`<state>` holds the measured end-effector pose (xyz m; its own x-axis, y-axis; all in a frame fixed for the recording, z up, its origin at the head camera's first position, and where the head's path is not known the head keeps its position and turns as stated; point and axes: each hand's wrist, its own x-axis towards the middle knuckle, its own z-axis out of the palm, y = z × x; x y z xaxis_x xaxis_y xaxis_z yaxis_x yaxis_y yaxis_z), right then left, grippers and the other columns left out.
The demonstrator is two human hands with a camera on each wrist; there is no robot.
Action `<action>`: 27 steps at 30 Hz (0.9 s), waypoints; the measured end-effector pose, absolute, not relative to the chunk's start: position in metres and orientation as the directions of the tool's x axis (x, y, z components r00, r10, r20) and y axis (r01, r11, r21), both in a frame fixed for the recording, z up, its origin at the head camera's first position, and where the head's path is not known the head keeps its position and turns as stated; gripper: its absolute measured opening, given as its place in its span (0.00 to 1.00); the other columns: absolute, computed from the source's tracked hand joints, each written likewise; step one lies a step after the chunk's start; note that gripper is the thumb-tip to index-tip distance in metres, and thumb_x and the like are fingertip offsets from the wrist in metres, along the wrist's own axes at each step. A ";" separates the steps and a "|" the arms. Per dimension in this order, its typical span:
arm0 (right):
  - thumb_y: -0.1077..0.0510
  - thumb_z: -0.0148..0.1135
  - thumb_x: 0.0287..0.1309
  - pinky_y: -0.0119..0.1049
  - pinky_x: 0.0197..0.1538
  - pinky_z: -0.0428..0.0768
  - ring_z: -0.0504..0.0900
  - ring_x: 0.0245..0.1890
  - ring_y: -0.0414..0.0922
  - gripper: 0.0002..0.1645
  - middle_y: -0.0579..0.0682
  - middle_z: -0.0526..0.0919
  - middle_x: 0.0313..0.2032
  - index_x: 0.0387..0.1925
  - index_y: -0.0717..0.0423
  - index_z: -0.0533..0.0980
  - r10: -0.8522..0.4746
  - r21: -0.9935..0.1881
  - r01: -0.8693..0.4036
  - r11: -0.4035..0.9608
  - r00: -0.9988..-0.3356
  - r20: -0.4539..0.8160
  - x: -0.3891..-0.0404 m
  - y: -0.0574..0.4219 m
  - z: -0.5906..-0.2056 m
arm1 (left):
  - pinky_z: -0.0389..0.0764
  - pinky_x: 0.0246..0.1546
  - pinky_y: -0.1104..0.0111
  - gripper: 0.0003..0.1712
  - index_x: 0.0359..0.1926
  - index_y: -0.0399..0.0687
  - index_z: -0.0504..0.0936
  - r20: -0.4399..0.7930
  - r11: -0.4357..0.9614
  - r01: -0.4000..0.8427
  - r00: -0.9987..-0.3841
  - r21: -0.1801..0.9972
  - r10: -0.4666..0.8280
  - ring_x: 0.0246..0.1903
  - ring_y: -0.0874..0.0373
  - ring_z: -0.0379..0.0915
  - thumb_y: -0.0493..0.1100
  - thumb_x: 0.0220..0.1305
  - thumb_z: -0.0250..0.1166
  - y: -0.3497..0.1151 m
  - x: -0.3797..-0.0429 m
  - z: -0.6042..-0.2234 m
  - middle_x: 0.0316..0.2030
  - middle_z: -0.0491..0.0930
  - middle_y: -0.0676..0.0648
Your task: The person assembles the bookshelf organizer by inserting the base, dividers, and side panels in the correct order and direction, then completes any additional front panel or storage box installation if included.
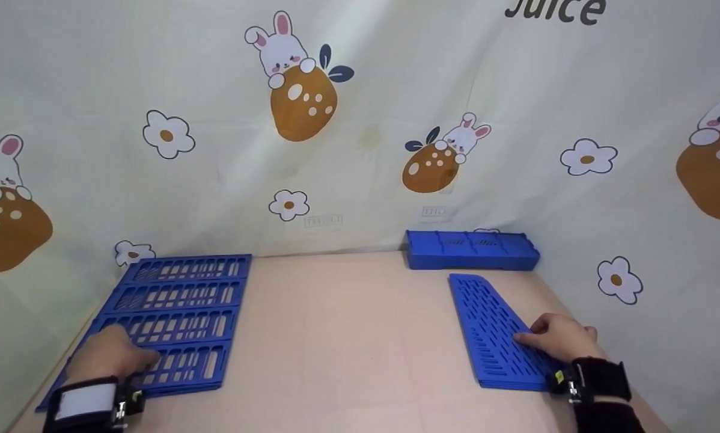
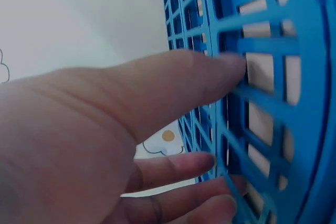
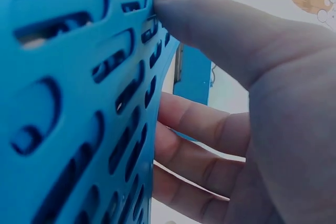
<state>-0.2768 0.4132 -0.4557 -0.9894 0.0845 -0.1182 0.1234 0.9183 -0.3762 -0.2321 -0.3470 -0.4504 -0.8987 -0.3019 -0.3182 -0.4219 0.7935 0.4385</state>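
At the left lies a stack of blue slatted panels with rows of rectangular openings. My left hand is at its near left part. The thumb rests across a slot, and the curled fingers meet the panel farther over. At the right, a blue panel with slanted slots and one slanting side lies in a low stack. My right hand grips its slanted side, thumb on the top face and fingertips at the edge, partly hidden behind it.
A long blue box-like piece stands at the back right against the curtain. The pale tabletop lies between the two stacks. A curtain printed with rabbits and flowers closes off the back and both sides.
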 end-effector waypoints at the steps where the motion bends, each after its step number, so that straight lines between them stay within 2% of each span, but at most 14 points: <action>1: 0.25 0.69 0.50 0.68 0.56 0.56 0.80 0.38 0.51 0.42 0.50 0.87 0.36 0.42 0.60 0.81 0.083 -0.370 0.118 0.922 -0.991 -0.109 -0.277 0.412 -0.455 | 0.79 0.37 0.52 0.48 0.56 0.11 0.67 -0.309 0.791 -0.422 -0.900 0.443 -0.307 0.33 0.42 0.76 0.52 0.56 0.74 -0.346 -0.232 -0.450 0.35 0.79 0.29; 4: 0.28 0.70 0.51 0.68 0.55 0.55 0.80 0.38 0.51 0.38 0.49 0.87 0.35 0.41 0.60 0.82 0.080 -0.357 0.109 0.928 -0.992 -0.093 -0.276 0.411 -0.453 | 0.81 0.36 0.52 0.50 0.58 0.09 0.63 -0.277 0.786 -0.408 -0.910 0.463 -0.309 0.34 0.42 0.78 0.53 0.57 0.73 -0.342 -0.233 -0.449 0.37 0.78 0.26; 8: 0.32 0.72 0.52 0.68 0.55 0.54 0.80 0.36 0.50 0.33 0.47 0.87 0.33 0.38 0.58 0.82 0.077 -0.348 0.097 0.933 -0.994 -0.073 -0.275 0.409 -0.451 | 0.82 0.41 0.46 0.59 0.61 0.08 0.58 -0.223 0.810 -0.355 -0.934 0.466 -0.280 0.39 0.35 0.79 0.58 0.57 0.75 -0.327 -0.235 -0.441 0.46 0.75 0.17; 11: 0.33 0.73 0.52 0.70 0.57 0.51 0.80 0.35 0.50 0.32 0.47 0.86 0.33 0.38 0.58 0.82 0.081 -0.348 0.097 0.933 -0.995 -0.060 -0.274 0.409 -0.450 | 0.79 0.48 0.38 0.62 0.62 0.08 0.57 -0.152 0.847 -0.286 -0.958 0.447 -0.244 0.46 0.27 0.77 0.61 0.55 0.75 -0.304 -0.237 -0.433 0.53 0.70 0.13; 14: 0.33 0.73 0.51 0.71 0.57 0.51 0.80 0.35 0.50 0.32 0.48 0.87 0.33 0.38 0.58 0.82 0.085 -0.339 0.094 0.936 -0.996 -0.041 -0.274 0.408 -0.450 | 0.79 0.49 0.36 0.62 0.63 0.10 0.59 -0.090 0.869 -0.235 -0.972 0.436 -0.218 0.49 0.25 0.76 0.61 0.54 0.76 -0.271 -0.237 -0.428 0.55 0.69 0.13; 21: 0.32 0.73 0.50 0.70 0.56 0.55 0.81 0.37 0.51 0.34 0.50 0.87 0.35 0.39 0.58 0.82 0.083 -0.333 0.078 0.940 -0.997 0.000 -0.277 0.410 -0.456 | 0.85 0.43 0.45 0.58 0.66 0.15 0.60 -0.056 0.872 -0.128 -0.992 0.472 -0.115 0.40 0.37 0.82 0.54 0.50 0.78 -0.191 -0.228 -0.437 0.49 0.77 0.20; 23: 0.32 0.73 0.51 0.72 0.57 0.54 0.82 0.39 0.54 0.35 0.52 0.87 0.36 0.41 0.60 0.81 0.077 -0.336 0.064 0.940 -0.997 0.025 -0.277 0.410 -0.456 | 0.85 0.42 0.47 0.58 0.67 0.17 0.60 -0.073 0.875 -0.106 -0.994 0.472 -0.081 0.39 0.41 0.82 0.52 0.49 0.78 -0.171 -0.224 -0.440 0.49 0.78 0.23; 27: 0.33 0.73 0.51 0.75 0.59 0.52 0.83 0.42 0.57 0.37 0.56 0.87 0.39 0.43 0.63 0.80 0.067 -0.345 0.038 0.938 -0.995 0.072 -0.279 0.410 -0.454 | 0.85 0.33 0.56 0.57 0.68 0.23 0.63 -0.120 0.868 -0.090 -0.992 0.488 -0.036 0.34 0.50 0.80 0.52 0.47 0.79 -0.137 -0.214 -0.448 0.46 0.80 0.31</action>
